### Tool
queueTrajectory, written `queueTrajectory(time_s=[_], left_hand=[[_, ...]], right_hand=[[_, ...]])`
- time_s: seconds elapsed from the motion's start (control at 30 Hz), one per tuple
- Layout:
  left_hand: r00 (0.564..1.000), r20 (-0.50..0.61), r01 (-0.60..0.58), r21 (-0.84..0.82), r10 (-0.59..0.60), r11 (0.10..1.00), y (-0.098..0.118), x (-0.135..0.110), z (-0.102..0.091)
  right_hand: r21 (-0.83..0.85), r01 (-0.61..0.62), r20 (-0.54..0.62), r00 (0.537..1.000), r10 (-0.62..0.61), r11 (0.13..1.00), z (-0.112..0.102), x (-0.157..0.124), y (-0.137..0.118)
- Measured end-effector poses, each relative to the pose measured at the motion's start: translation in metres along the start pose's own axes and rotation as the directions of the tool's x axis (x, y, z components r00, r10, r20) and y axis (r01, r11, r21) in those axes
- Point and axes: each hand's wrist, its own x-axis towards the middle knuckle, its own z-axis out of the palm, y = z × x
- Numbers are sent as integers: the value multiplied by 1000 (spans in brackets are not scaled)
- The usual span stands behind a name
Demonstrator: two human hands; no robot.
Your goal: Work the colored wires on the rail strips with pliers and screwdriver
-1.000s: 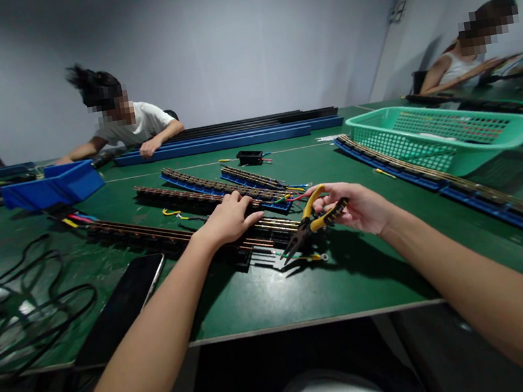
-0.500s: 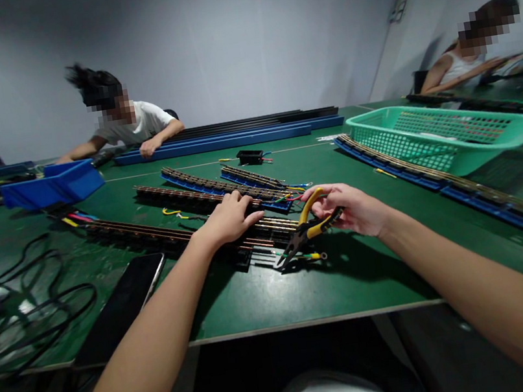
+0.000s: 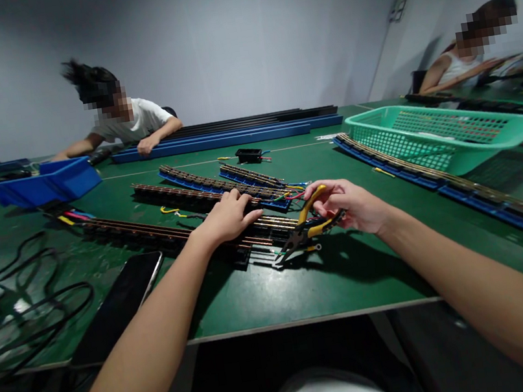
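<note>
Right grip (image 3: 354, 205) curls round pliers (image 3: 299, 234) — left grip (image 3: 226, 219) rests half-spread on rails (image 3: 144, 232).

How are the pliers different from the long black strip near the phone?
The pliers are short; the black strip is much longer.
The pliers have yellow handles; the strip has thin copper-coloured rails along it.
The pliers are held in the right hand, slanting with their tips down; the strip lies on the table, partly covered by the left hand.
Both have dark parts.
</note>
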Motion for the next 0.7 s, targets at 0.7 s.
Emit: queueTrajectory(time_s=[0.7], left_hand=[[1000,3,8,-15,-8,1000,0,0,0]], right_hand=[[-43,19,-29,999,-20,999,2,-3,-3]])
